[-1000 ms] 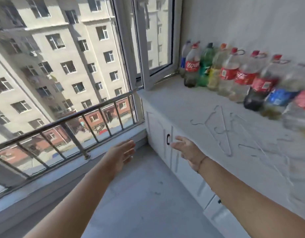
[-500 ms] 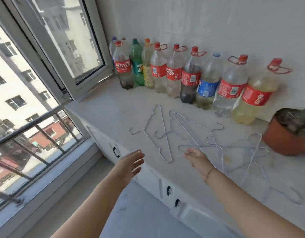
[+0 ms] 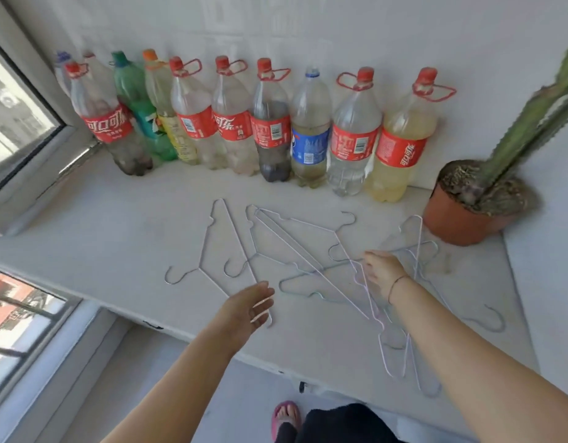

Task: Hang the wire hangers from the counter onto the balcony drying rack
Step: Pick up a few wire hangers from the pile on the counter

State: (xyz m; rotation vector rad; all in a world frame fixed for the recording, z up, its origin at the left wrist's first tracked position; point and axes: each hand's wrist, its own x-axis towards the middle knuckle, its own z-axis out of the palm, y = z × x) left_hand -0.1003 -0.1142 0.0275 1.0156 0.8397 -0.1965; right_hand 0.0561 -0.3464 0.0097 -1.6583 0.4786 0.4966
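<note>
Several thin wire hangers [image 3: 295, 260] lie flat and overlapping on the white counter [image 3: 100, 231]. One hanger [image 3: 212, 251] lies apart at the left of the pile. My left hand [image 3: 247, 310] hovers open over that hanger's lower end, fingers spread, holding nothing. My right hand [image 3: 383, 273] is over the middle of the tangled pile, fingers curved down onto the wires; whether it grips one I cannot tell. The drying rack is out of view.
A row of large plastic drink bottles [image 3: 237, 123] stands along the back wall. A potted cactus [image 3: 474, 199] sits at the right end of the counter. An open window [image 3: 17, 123] and balcony railing [image 3: 17, 311] are at the left. Cabinet doors run below the counter.
The view has swung from the window to the counter. Both hands have advanced over the counter; the right now reaches the pile, the left the separate hanger.
</note>
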